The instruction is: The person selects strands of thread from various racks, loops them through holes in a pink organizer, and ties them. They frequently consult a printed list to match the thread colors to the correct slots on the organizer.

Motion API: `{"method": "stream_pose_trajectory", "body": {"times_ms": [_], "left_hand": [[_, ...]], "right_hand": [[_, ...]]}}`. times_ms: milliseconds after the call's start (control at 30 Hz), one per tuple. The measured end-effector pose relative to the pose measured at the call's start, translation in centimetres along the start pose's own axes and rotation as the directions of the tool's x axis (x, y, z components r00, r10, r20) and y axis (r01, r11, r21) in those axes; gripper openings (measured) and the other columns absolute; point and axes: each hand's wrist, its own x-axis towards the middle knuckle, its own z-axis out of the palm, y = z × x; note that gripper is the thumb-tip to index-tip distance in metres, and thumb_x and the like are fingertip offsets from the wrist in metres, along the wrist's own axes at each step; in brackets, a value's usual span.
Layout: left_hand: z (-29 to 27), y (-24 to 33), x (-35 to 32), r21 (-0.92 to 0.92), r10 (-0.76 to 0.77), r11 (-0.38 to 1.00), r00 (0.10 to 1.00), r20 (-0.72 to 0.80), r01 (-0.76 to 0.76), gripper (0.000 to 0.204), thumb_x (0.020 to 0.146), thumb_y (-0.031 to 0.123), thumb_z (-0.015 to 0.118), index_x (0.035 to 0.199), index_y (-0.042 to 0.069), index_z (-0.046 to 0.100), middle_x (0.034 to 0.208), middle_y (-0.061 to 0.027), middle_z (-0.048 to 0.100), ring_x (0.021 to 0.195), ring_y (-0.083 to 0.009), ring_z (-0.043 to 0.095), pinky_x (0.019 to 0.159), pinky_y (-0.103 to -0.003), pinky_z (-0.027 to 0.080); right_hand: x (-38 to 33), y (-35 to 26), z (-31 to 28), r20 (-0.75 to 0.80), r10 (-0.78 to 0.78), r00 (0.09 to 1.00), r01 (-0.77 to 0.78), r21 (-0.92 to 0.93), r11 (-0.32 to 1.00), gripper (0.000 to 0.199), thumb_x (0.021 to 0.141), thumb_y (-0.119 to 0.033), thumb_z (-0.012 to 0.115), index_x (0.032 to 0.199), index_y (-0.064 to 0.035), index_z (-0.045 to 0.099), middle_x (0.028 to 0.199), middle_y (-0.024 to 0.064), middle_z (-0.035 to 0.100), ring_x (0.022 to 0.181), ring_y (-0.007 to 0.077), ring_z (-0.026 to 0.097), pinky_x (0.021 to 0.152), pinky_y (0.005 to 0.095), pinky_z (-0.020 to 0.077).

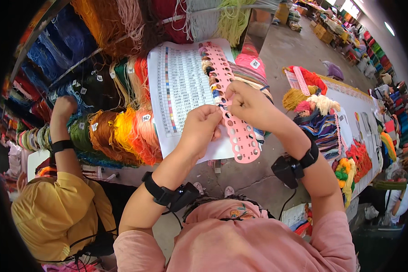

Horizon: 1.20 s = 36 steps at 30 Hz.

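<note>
"How are you holding that?"

"My left grip (pixel 204 126) is pinched closed at the left edge of the pink card (pixel 245 144); whether on the card or on a strand, I can't tell. My right grip (pixel 248 105) curls over the opposite edge, thumb and forefinger bent close; what it has, if anything, I can't tell either."

"Why there, partway down?"

"Probably because the coloured threads (pixel 209 70) leave off there: holes above are filled, those below bare. Working from both sides likely stops the card swivelling."

"And the paper?"

"The printed sheet (pixel 179 90) lies under the card, its columns uncovered on the left, I suppose so I can read them with both hands busy."

"Beyond that?"

"Labelled yellow and orange hanks (pixel 126 129) sit left of the sheet, seemingly within reach; farther left is a co-worker's hand (pixel 65 106)."
</note>
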Motion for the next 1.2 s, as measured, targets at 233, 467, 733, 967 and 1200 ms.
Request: {"method": "stream_pose_trajectory", "body": {"times_ms": [233,467,733,967,1200], "left_hand": [[0.6,-0.9,-2.5,-0.072,0.212,0.970,0.952,-0.221,-0.233,0.013,0.079,0.008,0.048,0.088,0.000,0.052,0.070,-0.0055,0.055,0.039,-0.0026,0.034,0.035,-0.014,0.025],[1.0,0.6,-3.3,-0.574,0.123,0.811,0.992,-0.027,-0.116,0.017,0.080,0.007,0.045,0.096,0.003,0.050,0.069,-0.0052,0.054,0.036,-0.0027,0.030,0.034,-0.014,0.024],[2.0,0.2,-3.0,0.275,-0.028,0.962,0.997,0.068,0.008,0.012,0.079,0.007,0.046,0.091,0.005,0.050,0.060,-0.0030,0.052,0.039,-0.0038,0.041,0.035,-0.014,0.030],[-5.8,-2.9,-11.5,-0.129,0.122,0.981,0.980,-0.154,-0.143,0.028,0.083,0.021,0.041,0.060,0.006,0.041,0.058,-0.0072,0.051,0.043,-0.0113,0.046,0.040,-0.021,0.036],[-17.8,-20.8,-26.2,-0.695,-0.491,0.717,0.753,-0.438,0.063,0.016,0.066,0.003,0.043,0.055,0.012,0.036,0.046,0.0026,0.032,0.036,-0.0067,0.030,0.033,-0.019,0.027]], "right_hand": [[-2.7,0.8,1.8,-0.360,-0.118,0.926,0.109,-0.045,0.993,0.018,0.067,0.000,0.046,0.084,-0.0024,0.043,0.061,0.0116,0.050,0.051,0.0236,0.050,0.048,0.0324,0.0375],[-3.4,1.3,2.5,-0.465,-0.317,0.826,0.234,-0.228,0.945,0.020,0.067,0.003,0.045,0.087,-0.0012,0.043,0.073,0.0153,0.052,0.063,0.0290,0.052,0.055,0.0349,0.0408],[-4.0,1.6,2.8,-0.412,-0.250,0.876,0.262,-0.030,0.965,0.030,0.063,-0.003,0.052,0.092,-0.0027,0.045,0.079,0.0118,0.051,0.069,0.0270,0.051,0.059,0.0357,0.0402],[-3.8,0.7,3.2,-0.301,-0.306,0.903,0.173,-0.399,0.901,0.043,0.052,-0.013,0.060,0.092,-0.0053,0.047,0.084,0.0099,0.045,0.080,0.0275,0.045,0.070,0.0377,0.0364],[-4.2,-0.8,4.4,-0.353,-0.390,0.851,0.215,-0.443,0.870,0.041,0.051,-0.011,0.057,0.091,-0.0052,0.048,0.082,0.0103,0.043,0.078,0.0278,0.045,0.069,0.0367,0.0366]]}}
